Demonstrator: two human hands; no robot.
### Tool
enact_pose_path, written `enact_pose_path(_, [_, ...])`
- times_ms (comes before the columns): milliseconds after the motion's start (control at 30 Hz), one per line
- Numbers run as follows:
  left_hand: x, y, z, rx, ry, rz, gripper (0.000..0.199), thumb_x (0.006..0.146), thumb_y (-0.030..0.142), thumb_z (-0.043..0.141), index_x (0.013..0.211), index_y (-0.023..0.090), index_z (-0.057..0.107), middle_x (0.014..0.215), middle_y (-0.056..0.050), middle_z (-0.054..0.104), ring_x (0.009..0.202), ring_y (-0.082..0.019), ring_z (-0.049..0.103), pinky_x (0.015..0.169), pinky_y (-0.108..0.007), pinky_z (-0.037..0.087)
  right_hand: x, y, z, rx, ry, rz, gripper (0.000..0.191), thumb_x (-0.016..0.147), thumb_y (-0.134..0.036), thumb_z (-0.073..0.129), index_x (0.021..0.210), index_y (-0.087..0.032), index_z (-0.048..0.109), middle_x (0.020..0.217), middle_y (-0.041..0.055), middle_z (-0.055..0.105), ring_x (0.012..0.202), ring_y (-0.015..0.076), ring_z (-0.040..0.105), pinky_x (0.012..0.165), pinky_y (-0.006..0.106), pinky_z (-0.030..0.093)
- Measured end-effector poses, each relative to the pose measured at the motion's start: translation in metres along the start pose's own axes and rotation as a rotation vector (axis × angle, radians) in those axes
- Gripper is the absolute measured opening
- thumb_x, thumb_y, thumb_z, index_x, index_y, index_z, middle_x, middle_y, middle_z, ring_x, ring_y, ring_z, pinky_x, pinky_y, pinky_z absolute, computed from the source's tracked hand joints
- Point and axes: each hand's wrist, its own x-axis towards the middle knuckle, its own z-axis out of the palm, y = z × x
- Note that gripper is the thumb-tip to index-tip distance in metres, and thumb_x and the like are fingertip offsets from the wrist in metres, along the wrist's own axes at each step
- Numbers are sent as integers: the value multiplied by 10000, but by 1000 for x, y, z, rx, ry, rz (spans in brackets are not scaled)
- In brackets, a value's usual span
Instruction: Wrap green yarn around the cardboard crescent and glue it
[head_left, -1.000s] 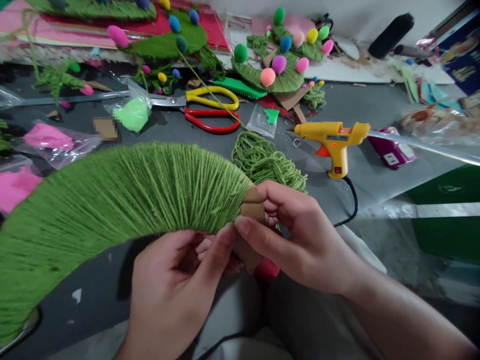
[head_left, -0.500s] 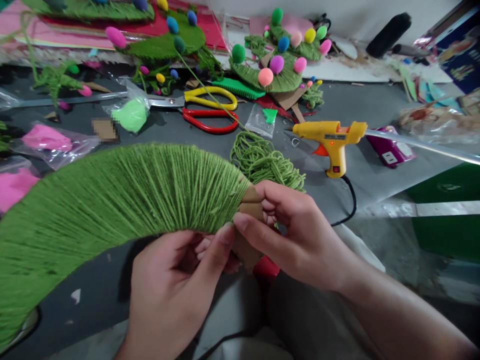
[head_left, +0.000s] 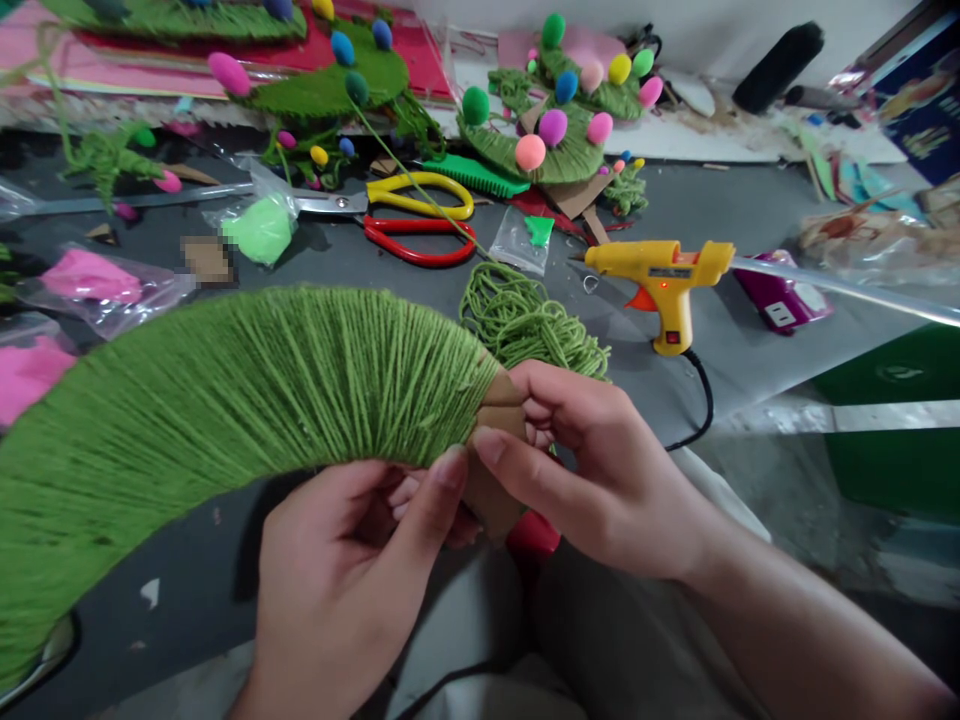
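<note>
A broad curved cardboard form wrapped in green yarn (head_left: 300, 390) stretches from the left edge to the middle of the view. Its right end shows bare brown cardboard (head_left: 499, 470). My left hand (head_left: 352, 570) is closed on the form's lower edge near that end, thumb on top and fingers underneath. My right hand (head_left: 600, 470) pinches the bare cardboard end, its thumb on the face and its curled fingers partly hidden behind. Just beyond the right hand lies a loose heap of green yarn (head_left: 525, 320), with one strand running up to the back left.
A yellow glue gun (head_left: 645, 270) with a lit red light stands at the right, its black cord trailing down. Scissors (head_left: 405, 215) with yellow and red handles lie behind the form. Wrapped pieces with pompoms (head_left: 551, 135) fill the back. Bagged pink clay (head_left: 94, 275) is at left.
Almost nothing differs. My right thumb has shifted very slightly to the right on the cardboard; both hands keep their hold.
</note>
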Motion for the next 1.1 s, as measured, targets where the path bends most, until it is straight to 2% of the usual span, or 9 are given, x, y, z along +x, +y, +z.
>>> enact_pose_path(233, [1,0,1,35,18,40,259,799,279,722,555,204,679,516,41,679,457,-91,641,437,-121,515,1,3,0,17,20,20,232,851,-187,708,793,-192,484,686,-55,441,604,73,419,539,214,362])
enact_pose_path(333, [2,0,0,40,-21,62,258,785,288,737,548,201,682,514,32,682,451,-102,646,422,-129,512,1,3,1,31,22,28,252,834,-165,724,782,-190,479,681,-61,431,597,67,419,531,210,354])
enact_pose_path(467, [2,0,1,16,16,58,259,790,282,732,548,203,682,512,37,681,443,-96,639,430,-125,513,1,4,1,36,24,29,235,837,-153,716,788,-186,488,679,-64,426,588,63,416,519,206,350])
enact_pose_path(667, [4,-2,-3,40,-43,104,257,788,291,745,551,208,689,505,36,682,440,-97,650,422,-107,510,1,4,0,53,7,10,224,843,-136,701,793,-186,488,687,-63,427,597,63,409,527,205,347])
enact_pose_path(967, [5,-5,-4,61,-39,119,254,798,311,745,569,212,698,515,29,689,441,-105,655,426,-117,521,3,5,-1,38,3,-6,222,852,-135,688,788,-185,481,680,-65,412,588,61,398,520,206,344])
enact_pose_path(1100, [3,-4,-5,61,-37,110,246,794,305,748,574,208,698,517,25,689,443,-110,655,418,-122,521,2,6,-1,33,6,-33,278,828,-119,710,756,-189,451,675,-68,402,586,58,391,514,200,330])
